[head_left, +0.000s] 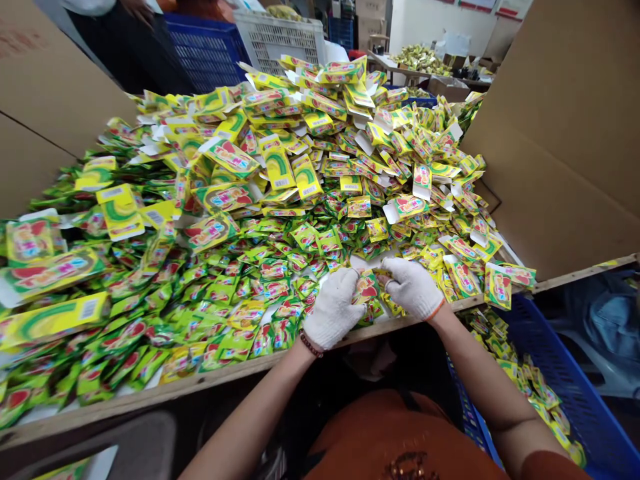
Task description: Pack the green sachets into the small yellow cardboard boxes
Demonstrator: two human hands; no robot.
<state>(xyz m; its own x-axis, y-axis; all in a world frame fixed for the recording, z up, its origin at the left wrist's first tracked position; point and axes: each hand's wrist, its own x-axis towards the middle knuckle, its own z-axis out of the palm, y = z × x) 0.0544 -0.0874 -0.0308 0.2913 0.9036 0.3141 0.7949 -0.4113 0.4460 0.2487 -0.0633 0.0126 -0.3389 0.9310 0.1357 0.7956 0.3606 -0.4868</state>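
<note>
Both my hands wear white knit gloves and work at the near edge of the table. My left hand is closed around a bunch of small green and red sachets. My right hand pinches the same bunch from the right side, fingers curled. A large heap of green and yellow sachets and flat yellow cartons covers the table in front of them.
The wooden table edge runs across below the pile. Brown cardboard sheets stand at the right and left. A blue crate with filled cartons sits at my lower right. Blue and white crates stand behind, beside another person at the top left.
</note>
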